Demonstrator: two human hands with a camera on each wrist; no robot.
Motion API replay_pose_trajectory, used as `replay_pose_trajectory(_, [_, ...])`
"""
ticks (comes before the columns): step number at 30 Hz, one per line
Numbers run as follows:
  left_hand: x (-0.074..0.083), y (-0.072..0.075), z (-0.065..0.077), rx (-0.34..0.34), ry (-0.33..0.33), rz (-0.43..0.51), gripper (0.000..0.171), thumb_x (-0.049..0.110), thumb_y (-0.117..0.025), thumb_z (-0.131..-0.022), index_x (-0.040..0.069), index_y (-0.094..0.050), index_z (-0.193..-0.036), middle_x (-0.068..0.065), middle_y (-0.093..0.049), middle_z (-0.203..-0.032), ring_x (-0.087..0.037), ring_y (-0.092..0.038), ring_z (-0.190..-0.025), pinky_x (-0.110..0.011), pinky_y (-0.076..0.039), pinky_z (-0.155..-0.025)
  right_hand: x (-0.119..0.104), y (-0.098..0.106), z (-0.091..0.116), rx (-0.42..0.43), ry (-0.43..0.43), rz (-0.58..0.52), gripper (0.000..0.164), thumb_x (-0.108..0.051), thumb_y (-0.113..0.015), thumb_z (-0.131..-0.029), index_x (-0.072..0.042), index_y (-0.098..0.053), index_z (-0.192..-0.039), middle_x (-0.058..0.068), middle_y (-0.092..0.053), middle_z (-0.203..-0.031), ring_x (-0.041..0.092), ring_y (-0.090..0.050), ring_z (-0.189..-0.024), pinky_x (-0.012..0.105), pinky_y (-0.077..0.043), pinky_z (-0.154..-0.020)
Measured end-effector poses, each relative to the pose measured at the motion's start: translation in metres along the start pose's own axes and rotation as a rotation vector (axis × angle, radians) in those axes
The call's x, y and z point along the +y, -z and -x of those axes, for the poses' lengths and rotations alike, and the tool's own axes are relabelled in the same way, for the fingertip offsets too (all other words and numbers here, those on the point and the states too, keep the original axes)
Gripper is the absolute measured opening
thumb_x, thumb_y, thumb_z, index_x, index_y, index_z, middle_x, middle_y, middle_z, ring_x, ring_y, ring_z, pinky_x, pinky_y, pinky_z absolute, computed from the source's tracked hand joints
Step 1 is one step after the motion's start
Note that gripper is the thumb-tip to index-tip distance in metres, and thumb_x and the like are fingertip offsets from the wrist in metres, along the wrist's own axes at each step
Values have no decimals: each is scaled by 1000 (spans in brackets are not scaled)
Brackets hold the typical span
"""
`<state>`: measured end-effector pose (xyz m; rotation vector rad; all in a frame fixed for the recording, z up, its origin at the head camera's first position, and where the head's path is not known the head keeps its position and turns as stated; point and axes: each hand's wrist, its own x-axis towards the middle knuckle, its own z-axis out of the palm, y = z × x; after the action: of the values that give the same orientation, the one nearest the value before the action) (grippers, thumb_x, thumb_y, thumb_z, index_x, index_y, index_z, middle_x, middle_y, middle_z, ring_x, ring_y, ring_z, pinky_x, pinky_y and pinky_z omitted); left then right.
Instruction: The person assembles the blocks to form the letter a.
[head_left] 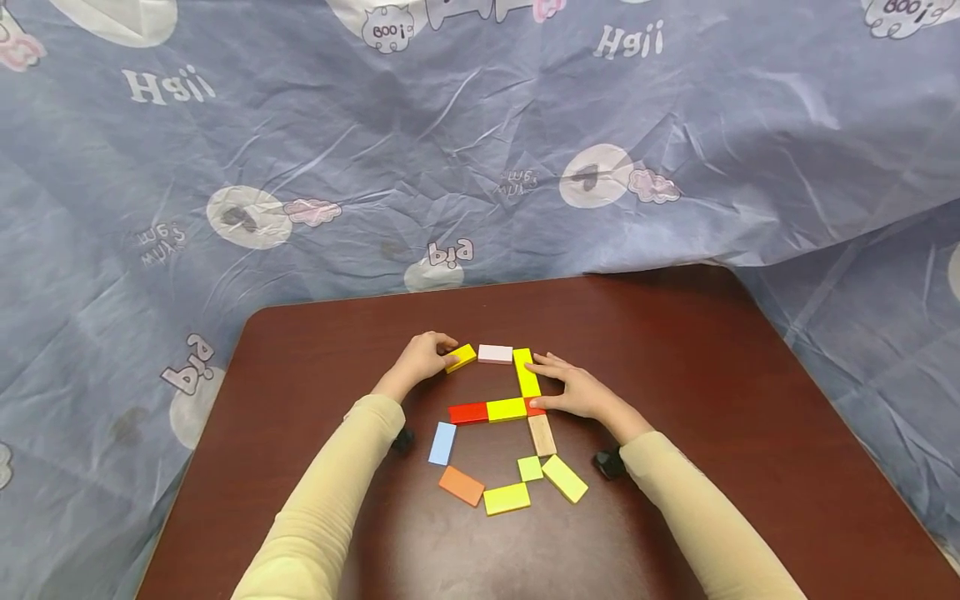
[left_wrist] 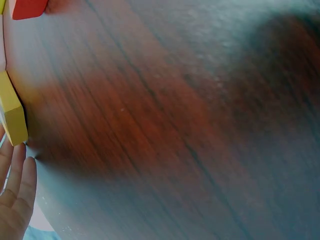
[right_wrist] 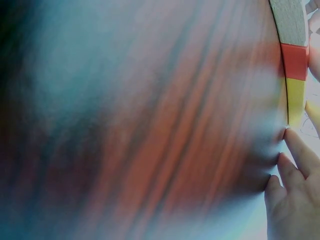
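Note:
At the upper left of a figure-like outline of flat blocks, my left hand pinches the end of a yellow block between thumb and fingers; the block lies at a slant on the table. A pale pink block lies just right of it. My right hand is spread at the outline's right side. Its fingertips touch the upright-running yellow block, and its thumb rests at a small red block. In the right wrist view, the red block meets the wooden block end to end.
A yellow block and red block form the middle row. Below lie blue, orange, yellow, yellow-green and small green blocks. A patterned cloth hangs behind the brown table.

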<state>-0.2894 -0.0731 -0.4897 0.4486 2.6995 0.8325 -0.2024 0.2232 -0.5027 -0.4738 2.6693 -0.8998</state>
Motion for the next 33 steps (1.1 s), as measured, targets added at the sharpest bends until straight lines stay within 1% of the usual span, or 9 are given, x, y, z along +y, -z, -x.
replay_pose_trajectory(12, [-3, -5, 2, 45, 6, -14, 27, 20, -72, -90, 9, -74, -115, -9, -66, -102, -22, -60, -93, -34, -52, -87, 1, 0, 0, 5, 9, 5, 74, -44, -75, -85, -17, -48, -148, 12, -34, -159, 38, -21, -150, 62, -24, -116])
replay_pose_trajectory(19, [-5, -7, 4, 49, 14, 2, 27, 20, -73, -90, 10, -74, -115, -8, -65, -100, -21, -60, -90, -32, -53, -83, 1, -1, -1, 0, 8, -2, 74, -44, -75, -85, -17, -47, -148, 12, -34, -159, 38, -20, -150, 62, -23, -116])
replay_pose_trajectory(23, [-5, -7, 6, 51, 0, 19, 27, 19, -73, -89, 10, -74, -115, -8, -65, -100, -21, -60, -90, -31, -53, -84, 2, -1, -1, -2, 6, 0, 73, -43, -75, -85, -17, -47, -148, 12, -34, -159, 38, -20, -150, 63, -23, -116])
replay_pose_trajectory(27, [-5, -7, 9, 68, -32, 21, 25, 18, -72, -90, 8, -75, -113, -8, -64, -96, -19, -59, -85, -28, -52, -79, 2, -2, -1, 1, 11, 2, 74, -43, -75, -85, -17, -47, -148, 12, -33, -159, 38, -20, -150, 63, -23, -116])
replay_pose_trajectory(30, [-5, -6, 11, 65, -42, 22, 29, 20, -70, -92, 7, -72, -118, -9, -65, -100, -21, -61, -89, -30, -52, -82, 2, -2, -2, 1, 11, 2, 74, -43, -75, -85, -17, -47, -148, 12, -34, -159, 38, -20, -150, 62, -23, -116])
replay_pose_trajectory(32, [-6, -6, 12, 58, -40, 27, 34, 22, -69, -93, 7, -69, -123, -11, -65, -107, -23, -62, -96, -33, -53, -87, 3, -1, -2, 1, 11, 4, 74, -44, -75, -85, -17, -47, -148, 12, -34, -159, 38, -20, -150, 62, -24, -116])
replay_pose_trajectory(33, [-7, -5, 12, 49, -34, 34, 37, 24, -68, -94, 7, -67, -127, -12, -65, -112, -25, -62, -102, -36, -52, -92, 3, -1, -2, 3, 12, 8, 73, -44, -75, -85, -17, -47, -148, 12, -34, -159, 38, -21, -150, 62, -24, -116])
